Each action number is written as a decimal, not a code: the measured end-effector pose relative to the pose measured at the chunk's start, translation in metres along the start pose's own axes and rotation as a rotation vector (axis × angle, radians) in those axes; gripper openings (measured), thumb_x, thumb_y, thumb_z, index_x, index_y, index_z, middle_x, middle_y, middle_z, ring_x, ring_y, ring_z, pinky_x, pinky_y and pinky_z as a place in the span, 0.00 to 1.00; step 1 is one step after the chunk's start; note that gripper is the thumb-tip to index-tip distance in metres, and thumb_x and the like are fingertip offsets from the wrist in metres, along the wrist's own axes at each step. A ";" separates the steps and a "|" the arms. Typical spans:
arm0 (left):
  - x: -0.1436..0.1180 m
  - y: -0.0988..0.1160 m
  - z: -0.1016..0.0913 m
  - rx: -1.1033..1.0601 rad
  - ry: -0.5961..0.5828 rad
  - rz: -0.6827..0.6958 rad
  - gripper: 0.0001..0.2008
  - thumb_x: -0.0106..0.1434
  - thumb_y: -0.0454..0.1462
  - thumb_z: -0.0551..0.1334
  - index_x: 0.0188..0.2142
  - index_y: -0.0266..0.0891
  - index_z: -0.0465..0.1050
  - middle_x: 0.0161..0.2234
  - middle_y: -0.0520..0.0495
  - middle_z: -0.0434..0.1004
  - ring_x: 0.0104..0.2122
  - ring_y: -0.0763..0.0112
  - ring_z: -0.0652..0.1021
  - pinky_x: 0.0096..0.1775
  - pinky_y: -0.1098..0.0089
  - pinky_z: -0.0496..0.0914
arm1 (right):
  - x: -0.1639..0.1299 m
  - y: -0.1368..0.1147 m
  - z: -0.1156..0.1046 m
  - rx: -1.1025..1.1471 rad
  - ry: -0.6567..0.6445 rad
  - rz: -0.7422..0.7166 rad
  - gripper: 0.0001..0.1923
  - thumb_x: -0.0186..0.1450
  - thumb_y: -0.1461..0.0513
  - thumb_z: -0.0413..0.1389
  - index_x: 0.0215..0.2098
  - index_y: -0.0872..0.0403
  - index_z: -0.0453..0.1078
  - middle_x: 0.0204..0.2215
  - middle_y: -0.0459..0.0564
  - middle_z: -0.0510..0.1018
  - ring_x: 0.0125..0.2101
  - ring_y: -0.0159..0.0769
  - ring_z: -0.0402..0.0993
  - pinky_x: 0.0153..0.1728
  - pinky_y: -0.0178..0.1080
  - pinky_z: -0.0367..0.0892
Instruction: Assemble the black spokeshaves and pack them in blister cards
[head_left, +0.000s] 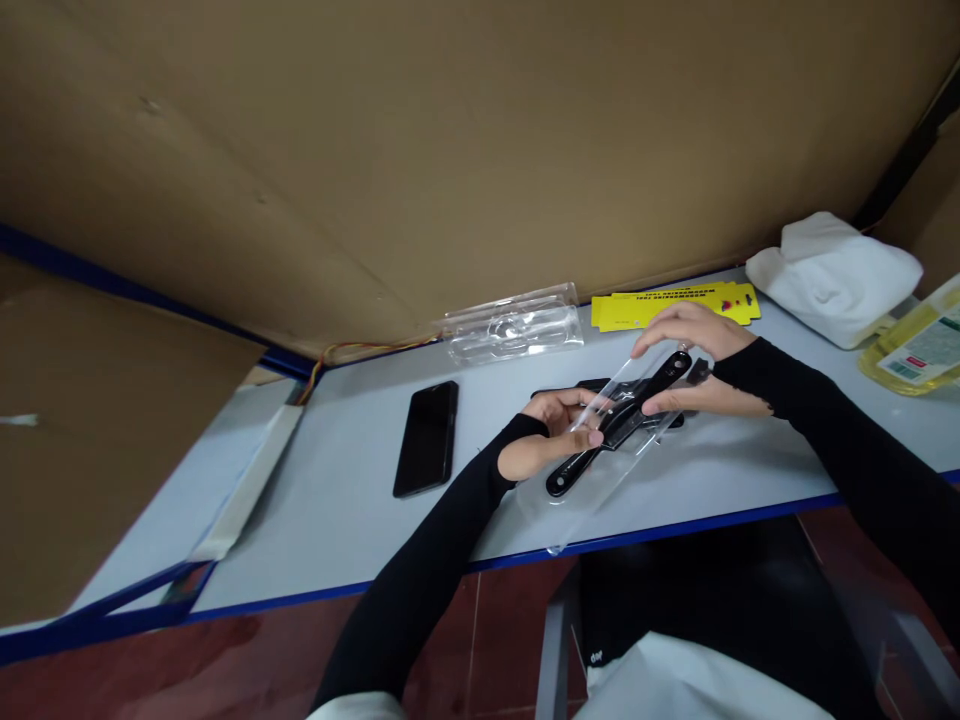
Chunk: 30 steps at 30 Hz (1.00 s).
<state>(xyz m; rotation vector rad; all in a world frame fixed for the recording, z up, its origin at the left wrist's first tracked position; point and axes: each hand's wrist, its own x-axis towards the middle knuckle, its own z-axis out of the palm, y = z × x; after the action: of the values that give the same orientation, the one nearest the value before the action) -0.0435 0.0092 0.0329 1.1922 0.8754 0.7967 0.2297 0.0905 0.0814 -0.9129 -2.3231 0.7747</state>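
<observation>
A black spokeshave (621, 428) with a hole at each handle end lies slantwise in a clear plastic blister tray (600, 497), held up over the table. My left hand (551, 437) grips the tray's left side, thumb pressing near the tool's middle. Around the tray's upper right end is my right hand (701, 350), its fingers over the far edge and thumb close to the upper handle. Other black tools (592, 384) rest on the table behind and under the tray, partly covered by it and my hands.
Several yellow cards (637, 310) lie along the back edge, right of empty clear blister trays (510, 325). A black phone (426, 438) lies to the left. White cloth (832, 270) and a bottle of yellow liquid (919, 340) stand at the right. A cardboard wall (450, 150) rises behind.
</observation>
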 end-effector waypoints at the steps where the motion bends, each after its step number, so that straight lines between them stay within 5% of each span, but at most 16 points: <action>1: 0.000 0.001 0.000 0.004 0.005 0.004 0.23 0.57 0.42 0.78 0.48 0.32 0.79 0.28 0.52 0.73 0.29 0.70 0.79 0.32 0.72 0.74 | 0.000 0.002 0.000 -0.049 0.003 -0.061 0.21 0.58 0.47 0.71 0.47 0.45 0.84 0.52 0.54 0.78 0.52 0.52 0.70 0.53 0.52 0.69; 6: -0.002 0.009 0.003 0.012 0.014 -0.045 0.23 0.58 0.43 0.78 0.47 0.32 0.80 0.28 0.50 0.74 0.30 0.65 0.81 0.28 0.72 0.76 | -0.001 0.015 0.000 -0.152 0.000 -0.243 0.12 0.57 0.49 0.72 0.34 0.45 0.86 0.57 0.52 0.77 0.60 0.57 0.61 0.59 0.56 0.67; 12: -0.001 0.010 0.003 0.005 0.014 -0.027 0.22 0.56 0.42 0.79 0.46 0.32 0.80 0.27 0.51 0.73 0.31 0.64 0.82 0.31 0.70 0.77 | 0.002 0.026 0.001 -0.191 0.009 -0.314 0.10 0.66 0.52 0.67 0.44 0.42 0.86 0.55 0.50 0.80 0.57 0.52 0.64 0.59 0.54 0.68; 17: 0.001 0.008 0.002 0.015 0.013 -0.014 0.20 0.57 0.42 0.78 0.45 0.32 0.81 0.27 0.52 0.72 0.32 0.65 0.81 0.36 0.68 0.78 | 0.004 0.032 0.010 -0.228 0.045 -0.413 0.11 0.68 0.50 0.65 0.40 0.46 0.85 0.53 0.53 0.80 0.57 0.53 0.61 0.58 0.56 0.66; 24: 0.002 0.002 -0.017 0.057 -0.123 -0.077 0.29 0.56 0.36 0.79 0.56 0.34 0.77 0.37 0.45 0.79 0.29 0.75 0.76 0.35 0.72 0.73 | 0.004 0.047 0.022 -0.257 -0.059 -0.383 0.10 0.68 0.53 0.64 0.41 0.50 0.80 0.56 0.56 0.75 0.59 0.56 0.58 0.62 0.60 0.58; 30: 0.000 0.008 -0.020 0.087 -0.171 -0.112 0.30 0.57 0.38 0.79 0.57 0.35 0.76 0.40 0.41 0.82 0.33 0.69 0.80 0.39 0.67 0.75 | 0.003 0.047 0.025 -0.226 -0.079 -0.337 0.11 0.69 0.52 0.62 0.42 0.50 0.79 0.54 0.55 0.77 0.58 0.56 0.59 0.59 0.57 0.57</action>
<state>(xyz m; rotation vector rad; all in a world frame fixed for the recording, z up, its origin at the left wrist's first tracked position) -0.0617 0.0193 0.0377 1.2567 0.8347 0.5623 0.2323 0.1131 0.0336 -0.5617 -2.5795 0.4214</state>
